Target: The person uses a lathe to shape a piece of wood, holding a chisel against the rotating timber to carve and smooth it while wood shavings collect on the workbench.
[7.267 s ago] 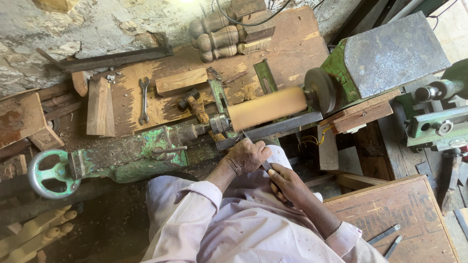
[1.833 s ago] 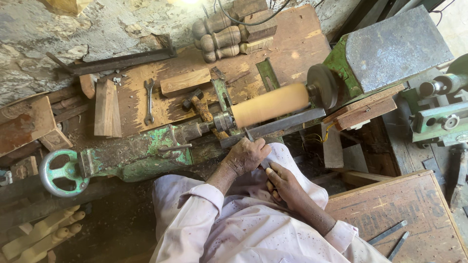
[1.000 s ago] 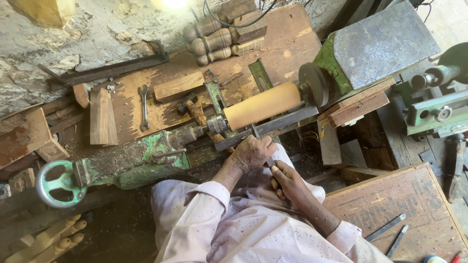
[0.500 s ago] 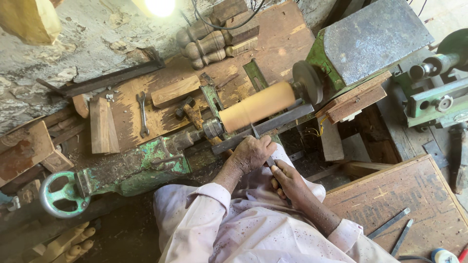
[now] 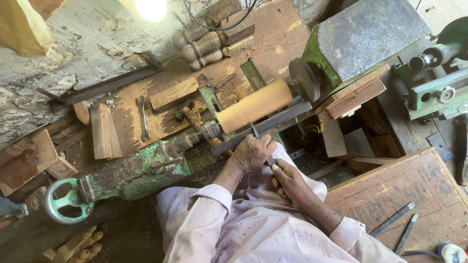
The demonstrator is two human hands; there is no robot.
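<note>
Both hands, left hand (image 5: 253, 152) and right hand (image 5: 288, 179), grip a turning chisel (image 5: 257, 134) resting on the tool rest (image 5: 263, 127), tip at the wooden cylinder (image 5: 254, 105).

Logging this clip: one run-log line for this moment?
left hand: steadying chisel on tool rest | right hand: gripping handle | blade at wood cylinder

A pale wooden cylinder (image 5: 254, 105) lies horizontally, mounted on the green lathe (image 5: 146, 168) between its dark round faceplate and the tailstock point. A slim metal chisel (image 5: 261, 145) rests across the dark steel tool rest (image 5: 263, 127), its tip touching the cylinder's near side.
</note>
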